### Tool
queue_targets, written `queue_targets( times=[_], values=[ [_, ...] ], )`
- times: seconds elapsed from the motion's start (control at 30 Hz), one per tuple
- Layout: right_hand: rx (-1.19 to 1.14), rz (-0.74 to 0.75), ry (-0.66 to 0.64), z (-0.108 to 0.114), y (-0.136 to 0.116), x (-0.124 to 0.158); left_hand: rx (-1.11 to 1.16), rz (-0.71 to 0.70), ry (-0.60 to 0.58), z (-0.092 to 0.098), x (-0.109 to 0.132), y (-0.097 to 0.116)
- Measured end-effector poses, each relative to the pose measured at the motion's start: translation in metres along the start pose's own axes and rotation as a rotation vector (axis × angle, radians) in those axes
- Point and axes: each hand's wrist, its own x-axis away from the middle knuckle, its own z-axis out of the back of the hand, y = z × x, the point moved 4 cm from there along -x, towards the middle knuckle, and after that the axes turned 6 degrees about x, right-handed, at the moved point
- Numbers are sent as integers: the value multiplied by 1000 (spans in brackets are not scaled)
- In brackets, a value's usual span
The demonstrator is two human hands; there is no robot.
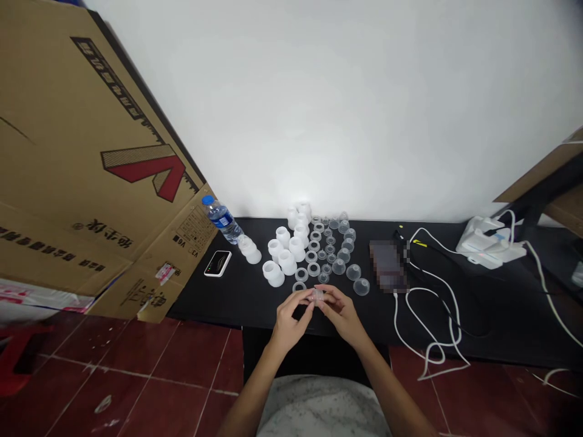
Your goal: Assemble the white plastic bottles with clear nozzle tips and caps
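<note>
My left hand point(291, 318) and my right hand point(340, 311) meet at the table's front edge. Fingertips of both pinch a small clear ridged piece point(317, 296); fingers cover part of it, so I cannot tell its exact kind. Just beyond my hands lie pale screw rings point(301, 275) in rows, one partly behind my left fingers. Beside them are small clear nipple-like pieces point(323, 277). Clear domed caps point(361, 286) stand to the right. White wide-necked bottles point(273, 274) are lined up on the left of the rings.
On the black table point(255, 303) stand a water bottle point(223, 220) and stacked whitish cups point(249, 249), near a white device point(217, 263). To the right are a pixelated phone-like device point(388, 266), looped white cable point(455, 303) and a white power strip point(487, 243). A large cardboard box point(91, 182) leans left.
</note>
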Motion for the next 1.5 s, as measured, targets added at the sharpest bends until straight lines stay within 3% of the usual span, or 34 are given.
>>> queue_targets(
  times=[0.37, 0.83, 1.1, 1.3, 1.5],
  values=[
    [135, 24, 141, 2, 16, 5, -113, -54, 103, -1, 3, -2],
    [251, 90, 248, 0, 20, 7, -126, -76, 83, -2, 6, -5],
    [331, 81, 121, 4, 12, 4, -98, 17, 106, 0, 5, -9],
    [639, 197, 126, 9, 4, 7, -100, 14, 149, 1, 6, -11],
    [803, 229, 263, 29, -3, 7, -291, 8, 341, 5, 8, -9]
  ],
)
